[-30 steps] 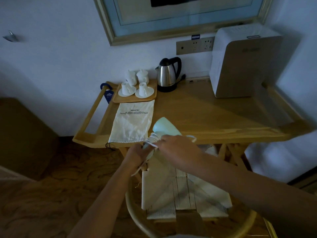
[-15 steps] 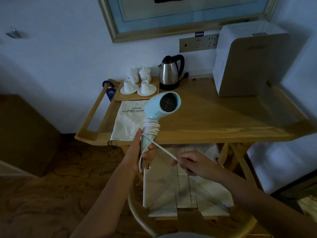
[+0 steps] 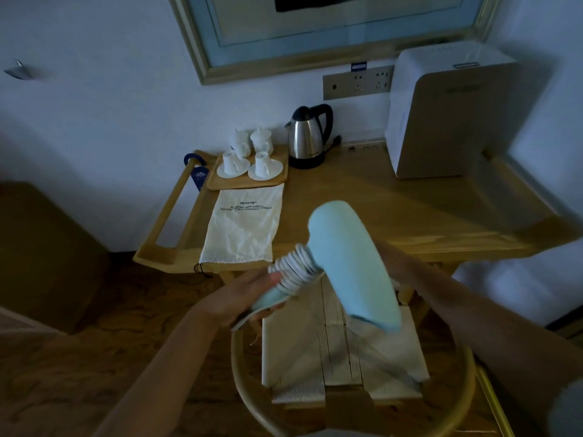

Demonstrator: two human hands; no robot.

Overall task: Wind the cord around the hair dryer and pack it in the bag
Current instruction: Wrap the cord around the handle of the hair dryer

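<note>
My left hand (image 3: 252, 294) grips the pale blue plastic hair dryer (image 3: 347, 260) by its white-cord-wound (image 3: 295, 268) handle; right hand hidden, grip unclear; flat cream drawstring bag (image 3: 246, 228) lies just up-left, nearer my left

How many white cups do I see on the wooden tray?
4: two on saucers at the tray's front, left and right; two behind, left and right.

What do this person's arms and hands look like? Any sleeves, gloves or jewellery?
Both arms are bare for all of their visible length: no sleeves show. The left hand wears no glove, and no ring, watch or bracelet is visible on it or its wrist. The right hand is hidden behind the hair dryer, so only its bare forearm shows. The light is dim, so small details could be missed.
</note>
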